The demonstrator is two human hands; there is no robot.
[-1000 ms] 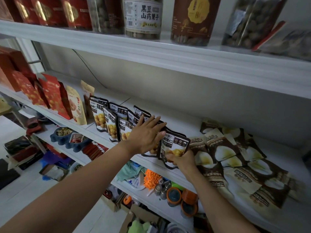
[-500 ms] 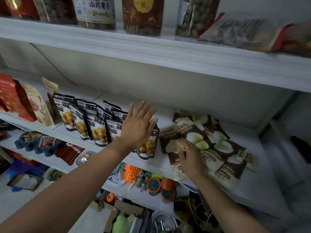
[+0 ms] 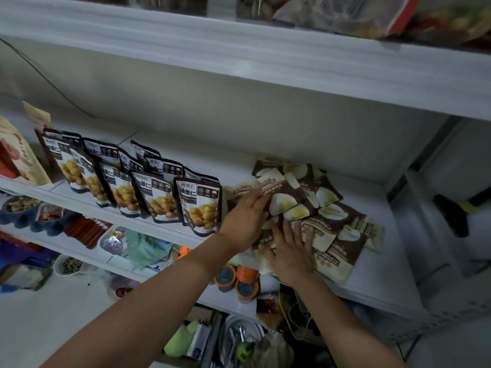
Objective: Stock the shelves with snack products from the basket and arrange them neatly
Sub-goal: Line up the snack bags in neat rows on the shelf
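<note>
**Left hand (image 3: pixel 245 219) and right hand (image 3: pixel 289 252) lying flat on the brown pouches (image 3: pixel 334 208)**

We are resting our left hand with its fingers straight and close together on the left edge of the pile. Our right hand is pressing down just beside it, fingers spread wide over the pouches at the pile's near edge. Neither hand is pinching or curling round anything.

The brown pouches are lying flat and overlapping in a loose heap, centre-right of the frame, on the middle shelf (image 3: pixel 385 274). Just left of our left wrist, a row of black pouches (image 3: pixel 156 197) is standing upright along the same shelf. It is running off toward the left of the frame, where a tan bag (image 3: pixel 18 158) is sitting at the edge.

Above, the upper shelf (image 3: pixel 239 62) is crossing the top of the frame, and the bags on it are too blurred for us to read. Below our forearms, orange-lidded jars (image 3: pixel 225 276) are standing on a lower shelf at lower centre. A dark blue tray (image 3: pixel 18 223) is sitting at the left edge.
</note>
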